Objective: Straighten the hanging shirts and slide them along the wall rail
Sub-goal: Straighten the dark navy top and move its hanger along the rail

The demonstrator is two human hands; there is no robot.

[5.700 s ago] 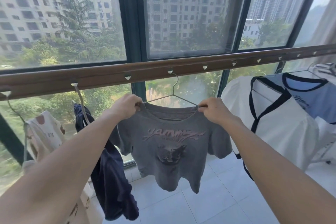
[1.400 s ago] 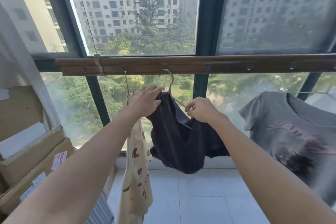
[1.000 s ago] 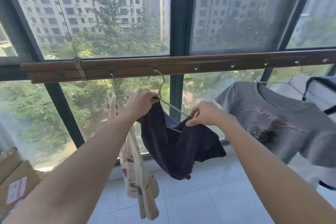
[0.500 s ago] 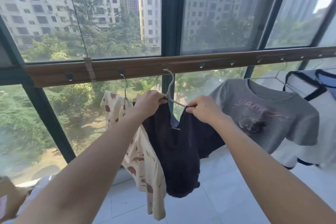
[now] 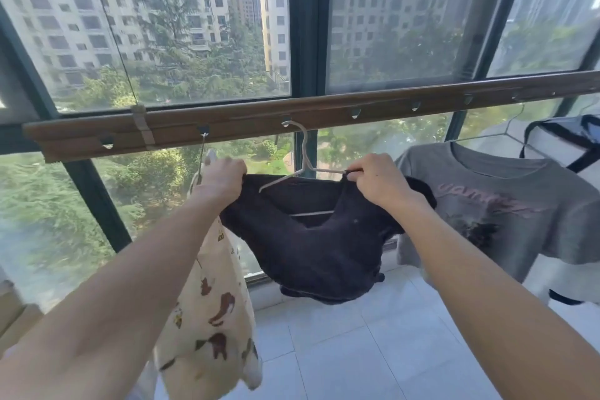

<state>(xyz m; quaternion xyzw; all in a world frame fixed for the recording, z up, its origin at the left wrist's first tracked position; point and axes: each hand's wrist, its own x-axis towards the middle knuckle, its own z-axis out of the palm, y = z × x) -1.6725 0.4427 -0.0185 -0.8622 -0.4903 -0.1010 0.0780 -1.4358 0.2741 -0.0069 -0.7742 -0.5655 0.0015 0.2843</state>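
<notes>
A dark navy shirt (image 5: 318, 247) hangs on a wire hanger (image 5: 303, 159) hooked into the brown wall rail (image 5: 373, 104). My left hand (image 5: 220, 177) grips the shirt's left shoulder. My right hand (image 5: 378, 177) pinches its right shoulder at the hanger's end. The fabric is stretched wide between both hands, with the neckline sagging below the hanger's bar. A cream shirt with brown animal prints (image 5: 211, 312) hangs just left, partly behind my left arm. On the right hangs a grey printed T-shirt (image 5: 506, 208).
A white garment with dark trim (image 5: 565, 140) hangs at the far right behind the grey T-shirt. The rail has several empty hook notches (image 5: 355, 113). Behind it are tall windows with dark frames (image 5: 308, 26). White floor tiles (image 5: 357, 341) lie below. A cardboard box (image 5: 13, 312) shows at the left edge.
My hands have pulled apart, spreading the dark shirt's shoulders out along the hanger. The shirt hung bunched and long before; now it is stretched wide.
</notes>
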